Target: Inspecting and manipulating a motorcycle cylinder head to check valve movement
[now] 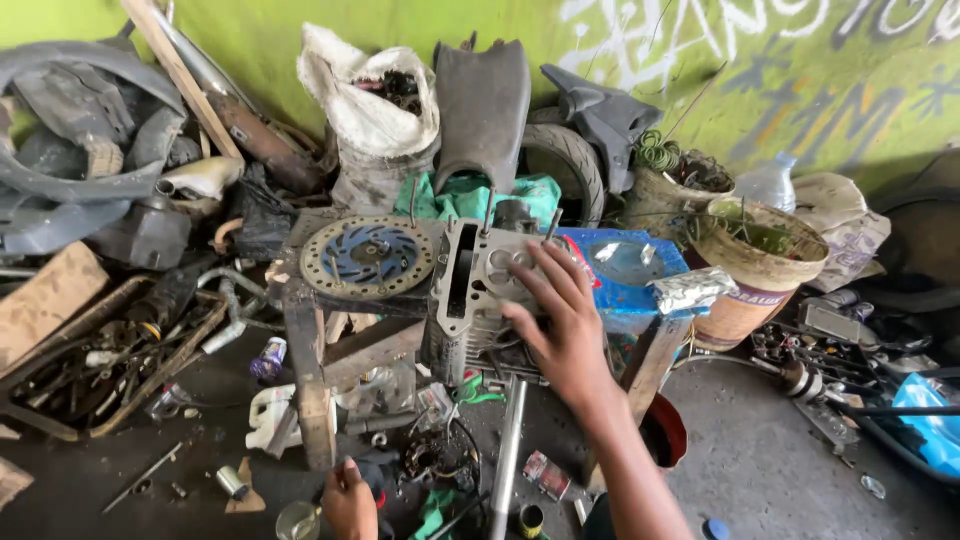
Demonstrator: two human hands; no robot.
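Now the right hand (562, 335) rests with spread fingers on the engine cylinder (478, 290), steadying it at the bench (305, 350) front edge; the left hand (350, 502) is low, fingers unclear.

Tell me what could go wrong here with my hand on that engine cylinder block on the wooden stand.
The cylinder block sits near the front edge of the small wooden stand; a push from the right hand might tip it onto the floor. Its upright studs stand close to the fingers and could jab them. The brake disc beside it could get knocked off.
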